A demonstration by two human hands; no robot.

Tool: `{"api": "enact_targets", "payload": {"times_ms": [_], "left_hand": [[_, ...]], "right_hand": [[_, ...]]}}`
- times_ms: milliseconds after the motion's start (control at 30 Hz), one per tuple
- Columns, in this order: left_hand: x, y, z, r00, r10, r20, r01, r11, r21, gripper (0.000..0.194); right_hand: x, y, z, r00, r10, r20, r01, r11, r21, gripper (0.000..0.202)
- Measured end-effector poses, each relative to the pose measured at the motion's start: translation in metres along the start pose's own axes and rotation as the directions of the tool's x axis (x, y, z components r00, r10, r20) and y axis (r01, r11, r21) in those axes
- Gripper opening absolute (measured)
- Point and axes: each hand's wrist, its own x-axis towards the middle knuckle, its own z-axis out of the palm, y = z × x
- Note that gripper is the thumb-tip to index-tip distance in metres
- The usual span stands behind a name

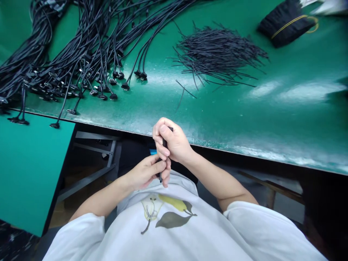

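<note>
Shirt: a pale shirt (174,232) with a pear-and-leaf print fills the nearest part of the view, just below the hands.
Left hand: the left hand (144,174) sits just above the shirt, fingers curled, its thumb and fingertips pinched on the lower end of a thin black piece (164,145).
Right hand: the right hand (171,143) is closed in a fist around the upper part of the same black piece, touching the left hand from above.
Hands together: both are clamped on the one piece, pressed against each other, just short of the near edge of the worktop (272,119).
Black piece: slim and dark, held roughly upright between the two hands; most of it is hidden by the fingers, so what it is cannot be told for sure.
Under the worktop: a grey metal frame (95,159) shows to the left of the hands, in the dark space below the edge.
Side panel: a second green surface (27,170) lies left of the hands, lower than the worktop.
Cables: a big tangle of black cables with connector ends (81,61) spreads over the far left of the worktop.
Loose strands: a heap of thin black strands (217,54) lies right of the cables, well beyond the hands.
Bundle: a black bundle tied with a yellow band (288,21) lies at the far right corner.
</note>
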Motion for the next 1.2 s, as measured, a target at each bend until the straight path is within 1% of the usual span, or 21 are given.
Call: {"api": "enact_targets", "payload": {"times_ms": [67, 100, 133, 167, 233, 300, 333, 367, 433, 467, 567, 633, 667, 733, 833, 900, 1000, 1100, 1133, 1167, 1200], "left_hand": [[0.001, 0.0, -0.002, 0.998, 0.023, -0.056, -0.021, 0.999, 0.035, 0.042], [0.0, 0.001, -0.004, 0.996, 0.03, -0.088, -0.025, 0.998, 0.059, 0.043], [0.0, 0.003, -0.007, 0.992, 0.034, -0.119, -0.023, 0.996, 0.091, 0.043], [-0.001, 0.006, -0.009, 0.989, 0.039, -0.142, -0.019, 0.991, 0.135, 0.042], [-0.004, 0.013, -0.015, 0.992, 0.028, -0.122, 0.007, 0.962, 0.273, 0.042], [-0.006, 0.021, -0.017, 0.999, -0.022, -0.044, 0.04, 0.897, 0.44, 0.043], [-0.008, 0.024, -0.016, 0.999, -0.048, -0.014, 0.048, 0.853, 0.52, 0.043], [-0.009, 0.027, -0.015, 0.998, -0.069, -0.001, 0.056, 0.803, 0.594, 0.041], [-0.013, 0.03, -0.01, 0.997, -0.064, -0.031, 0.067, 0.686, 0.725, 0.036], [-0.015, 0.03, -0.008, 0.998, -0.042, -0.055, 0.069, 0.613, 0.787, 0.033], [-0.019, 0.031, -0.004, 0.991, 0.077, -0.109, 0.069, 0.403, 0.913, 0.03], [-0.019, 0.033, -0.005, 0.99, 0.087, -0.112, 0.073, 0.365, 0.928, 0.029], [-0.017, 0.034, -0.006, 0.994, 0.051, -0.097, 0.068, 0.4, 0.914, 0.03], [-0.012, 0.037, -0.008, 0.998, -0.048, -0.031, 0.052, 0.552, 0.832, 0.032], [-0.005, 0.038, -0.012, 0.991, -0.122, 0.054, 0.07, 0.818, 0.572, 0.038], [-0.004, 0.036, -0.011, 0.988, -0.145, 0.047, 0.116, 0.916, 0.383, 0.04], [-0.005, 0.034, -0.007, 0.987, -0.155, 0.038, 0.144, 0.968, 0.208, 0.043], [-0.006, 0.032, -0.004, 0.982, -0.181, 0.048, 0.173, 0.975, 0.137, 0.045], [-0.005, 0.031, -0.004, 0.984, -0.175, 0.019, 0.171, 0.977, 0.126, 0.043], [-0.004, 0.031, -0.005, 0.989, -0.146, -0.034, 0.149, 0.98, 0.128, 0.04], [-0.002, 0.031, -0.006, 0.99, -0.091, -0.104, 0.105, 0.984, 0.146, 0.037]], "right_hand": [[-0.003, -0.008, -0.009, 0.997, -0.068, -0.04, 0.06, 0.986, -0.158, 0.037], [-0.007, -0.014, -0.014, 0.99, -0.129, -0.049, 0.108, 0.948, -0.299, 0.036], [-0.011, -0.021, -0.019, 0.982, -0.188, -0.027, 0.154, 0.87, -0.468, 0.035], [-0.016, -0.028, -0.025, 0.972, -0.228, 0.046, 0.205, 0.746, -0.634, 0.033], [-0.026, -0.037, -0.033, 0.923, -0.176, 0.341, 0.384, 0.397, -0.834, 0.026], [-0.035, -0.038, -0.037, 0.786, 0.01, 0.619, 0.617, 0.068, -0.784, 0.025], [-0.038, -0.036, -0.038, 0.719, 0.085, 0.69, 0.695, -0.063, -0.716, 0.028], [-0.041, -0.033, -0.039, 0.681, 0.138, 0.719, 0.731, -0.179, -0.658, 0.028], [-0.045, -0.027, -0.038, 0.677, 0.191, 0.711, 0.723, -0.355, -0.593, 0.027], [-0.046, -0.025, -0.037, 0.679, 0.211, 0.703, 0.715, -0.409, -0.567, 0.028], [-0.048, -0.025, -0.034, 0.675, 0.23, 0.701, 0.703, -0.49, -0.515, 0.028], [-0.047, -0.028, -0.033, 0.666, 0.208, 0.716, 0.689, -0.539, -0.485, 0.028], [-0.045, -0.029, -0.033, 0.651, 0.206, 0.731, 0.69, -0.562, -0.456, 0.029], [-0.04, -0.033, -0.033, 0.593, 0.232, 0.771, 0.713, -0.596, -0.369, 0.032], [-0.03, -0.042, -0.033, 0.51, 0.267, 0.818, 0.734, -0.631, -0.252, 0.034], [-0.026, -0.05, -0.032, 0.479, 0.236, 0.846, 0.715, -0.664, -0.219, 0.031], [-0.023, -0.058, -0.032, 0.43, 0.175, 0.886, 0.684, -0.703, -0.193, 0.028], [-0.024, -0.061, -0.038, 0.358, 0.15, 0.922, 0.684, -0.714, -0.149, 0.027], [-0.025, -0.063, -0.041, 0.35, 0.138, 0.927, 0.691, -0.706, -0.156, 0.024], [-0.026, -0.064, -0.045, 0.37, 0.113, 0.922, 0.701, -0.686, -0.197, 0.021], [-0.027, -0.067, -0.049, 0.42, 0.062, 0.906, 0.704, -0.652, -0.282, 0.02]]}}
